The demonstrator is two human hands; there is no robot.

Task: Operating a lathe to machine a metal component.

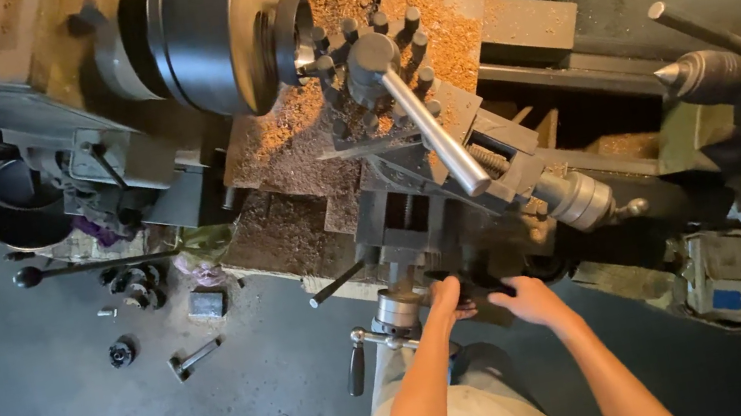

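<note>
I look down on a metal lathe. My left hand [446,300] and my right hand [529,298] both rest on a dark handwheel [484,277] at the front of the carriage, fingers curled over its rim. Above them stands the tool post [372,71] with its ring of bolts and a long shiny steel lever [437,135]. The big dark chuck [208,34] sits at the upper left. Brown chips [297,135] cover the carriage and bed. A small crank handle [365,349] sticks out just left of my left wrist.
The tailstock [723,75] with its pointed centre is at the right. On the concrete floor at left lie a metal block [206,304], a small hammer-like tool [194,357], dark round parts [132,281] and a long rod with a ball end [77,269].
</note>
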